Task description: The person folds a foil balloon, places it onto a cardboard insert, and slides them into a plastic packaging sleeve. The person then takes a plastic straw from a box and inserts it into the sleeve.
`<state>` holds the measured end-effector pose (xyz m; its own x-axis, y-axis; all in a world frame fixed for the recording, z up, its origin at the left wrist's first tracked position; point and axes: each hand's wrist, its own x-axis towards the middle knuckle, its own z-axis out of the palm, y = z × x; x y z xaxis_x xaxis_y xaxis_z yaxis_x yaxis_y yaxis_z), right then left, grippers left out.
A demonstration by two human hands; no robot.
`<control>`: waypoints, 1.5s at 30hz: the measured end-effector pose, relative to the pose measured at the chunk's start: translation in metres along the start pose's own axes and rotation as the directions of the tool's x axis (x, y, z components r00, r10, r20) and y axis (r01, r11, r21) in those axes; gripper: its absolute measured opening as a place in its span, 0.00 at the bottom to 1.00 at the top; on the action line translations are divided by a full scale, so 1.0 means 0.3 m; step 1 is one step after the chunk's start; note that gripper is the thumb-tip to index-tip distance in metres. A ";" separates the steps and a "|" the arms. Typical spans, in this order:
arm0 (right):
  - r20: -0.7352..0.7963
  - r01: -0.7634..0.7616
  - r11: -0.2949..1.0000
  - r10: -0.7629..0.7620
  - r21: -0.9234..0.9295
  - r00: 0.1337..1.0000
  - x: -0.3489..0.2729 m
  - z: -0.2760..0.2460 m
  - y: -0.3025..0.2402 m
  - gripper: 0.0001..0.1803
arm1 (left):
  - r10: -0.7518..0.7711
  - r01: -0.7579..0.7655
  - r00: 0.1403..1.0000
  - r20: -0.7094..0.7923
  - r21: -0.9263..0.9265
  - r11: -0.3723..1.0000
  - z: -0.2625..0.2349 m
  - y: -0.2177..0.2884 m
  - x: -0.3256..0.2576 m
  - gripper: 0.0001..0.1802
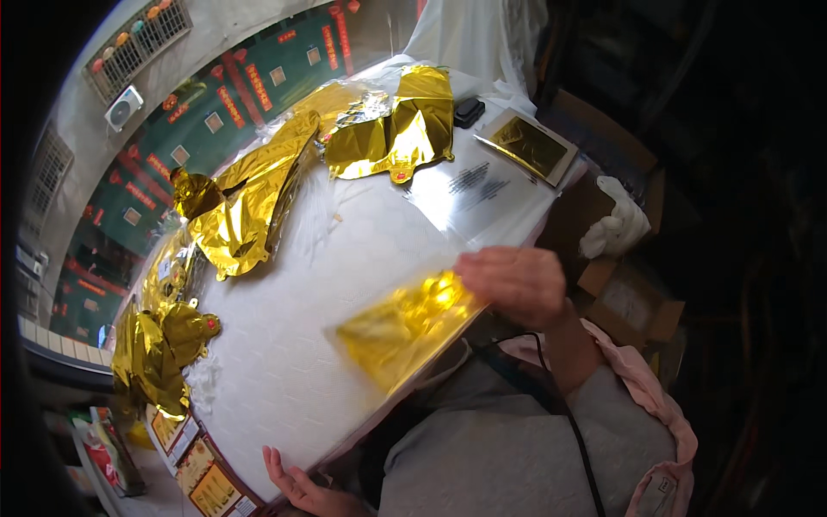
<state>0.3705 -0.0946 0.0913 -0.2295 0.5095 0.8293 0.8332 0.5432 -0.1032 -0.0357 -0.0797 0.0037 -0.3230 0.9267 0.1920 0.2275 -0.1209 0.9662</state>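
My right hand (pixel 517 284) grips one end of a flat gold foil piece in a clear sleeve (pixel 401 332), which lies slanted over the near edge of the white table (pixel 293 379). My left hand (pixel 297 484) rests at the table's near left edge with its fingers spread, holding nothing. Crumpled gold foil balloons lie across the table: a long one (pixel 245 207) in the middle, one (pixel 405 125) at the far end and a bunch (pixel 159 345) at the left.
A clear packet with printed paper (pixel 478 194) and a gold packet on card (pixel 530 146) lie at the far right of the table. A small black object (pixel 469 110) sits beyond them. Cardboard boxes (pixel 633 302) stand on the floor at right. Printed packets (pixel 207 478) lie at the near left.
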 end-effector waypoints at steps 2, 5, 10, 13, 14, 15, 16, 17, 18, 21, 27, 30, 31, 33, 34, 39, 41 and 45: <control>-0.260 -0.201 0.925 0.117 -0.324 0.959 -0.039 -0.090 0.089 0.10 | 0.062 -0.063 0.998 0.024 0.065 0.996 -0.013 -0.025 -0.003 0.23; -0.345 -0.314 0.783 0.136 -0.538 0.929 -0.102 -0.160 0.342 0.17 | -0.002 0.002 1.000 0.001 0.043 0.999 0.024 0.025 -0.014 0.23; -0.311 -0.449 0.591 0.325 -0.670 0.893 -0.275 -0.154 0.649 0.16 | 0.030 -0.032 0.999 0.030 0.083 0.996 0.024 0.007 -0.014 0.23; -0.256 -0.524 0.559 0.488 -0.643 0.834 -0.379 -0.108 0.737 0.15 | 0.022 -0.024 1.000 0.022 0.103 0.994 0.005 0.004 -0.017 0.23; -0.217 -0.544 0.552 0.548 -0.632 0.808 -0.416 -0.119 0.761 0.15 | 0.034 -0.039 0.999 0.042 0.131 0.991 0.004 -0.003 -0.016 0.23; -0.227 -0.580 0.547 0.580 -0.604 0.783 -0.450 -0.141 0.768 0.17 | 0.032 -0.038 0.998 0.047 0.132 0.991 0.029 0.017 -0.014 0.23; -0.210 -0.575 0.566 0.580 -0.590 0.787 -0.425 -0.108 0.746 0.17 | -0.031 0.032 0.999 -0.015 0.060 0.998 0.038 0.029 -0.023 0.23; -0.232 -0.533 0.584 0.511 -0.612 0.827 -0.403 -0.095 0.717 0.17 | -0.096 0.095 0.993 -0.074 -0.018 0.995 0.044 0.039 -0.030 0.23; -0.252 -0.494 0.597 0.444 -0.632 0.860 -0.375 -0.085 0.664 0.18 | -0.102 0.102 0.990 -0.096 -0.001 0.995 0.039 0.037 -0.030 0.23; -0.503 -0.701 0.607 0.502 -0.375 0.704 -0.415 -0.095 0.451 0.11 | -0.021 0.021 1.000 -0.023 -0.007 1.000 0.001 -0.034 -0.003 0.23; -0.696 -0.850 0.460 0.698 0.258 0.168 -0.868 0.060 0.040 0.16 | 0.110 -0.110 0.994 -0.001 0.023 0.994 0.030 -0.027 -0.027 0.17; -0.684 -0.966 0.157 0.729 0.207 -0.028 -1.188 0.058 -0.022 0.14 | 0.145 -0.133 0.967 0.210 -0.072 0.989 0.034 -0.004 -0.042 0.13; -0.591 -0.987 0.082 0.793 -0.139 0.149 -1.313 0.051 -0.088 0.15 | 0.161 -0.142 0.943 0.291 -0.085 0.986 0.049 0.008 -0.047 0.12; -0.554 -0.923 -0.062 0.784 0.380 -0.281 -1.353 0.184 -0.196 0.15 | 0.158 -0.137 0.929 0.336 -0.085 0.987 0.034 0.017 -0.046 0.11; -0.428 -0.969 -0.090 0.885 0.231 -0.185 -1.386 0.189 -0.287 0.15 | 0.225 -0.205 0.874 0.432 -0.092 0.974 0.036 0.017 -0.038 0.10; 0.284 -0.924 -0.126 0.959 0.362 -0.019 -1.087 0.230 -0.450 0.15 | 0.209 -0.213 0.894 0.397 -0.034 0.977 0.037 0.025 -0.058 0.07; 0.535 -0.962 -0.014 0.833 0.274 0.141 -0.800 0.140 -0.387 0.13 | 0.212 -0.199 0.936 0.280 -0.077 0.977 0.022 0.013 -0.062 0.07; 0.814 -0.793 -0.183 0.142 0.581 0.563 -0.476 -0.023 -0.209 0.16 | 0.210 -0.184 0.951 0.227 -0.128 0.974 -0.027 0.008 -0.077 0.07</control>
<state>0.3545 -0.2060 -0.0169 -0.4201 0.9075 0.0053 -0.2630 -0.1162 -0.9578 -0.0351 -0.1042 0.0029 -0.0508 0.9368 0.3461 0.1633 -0.3341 0.9283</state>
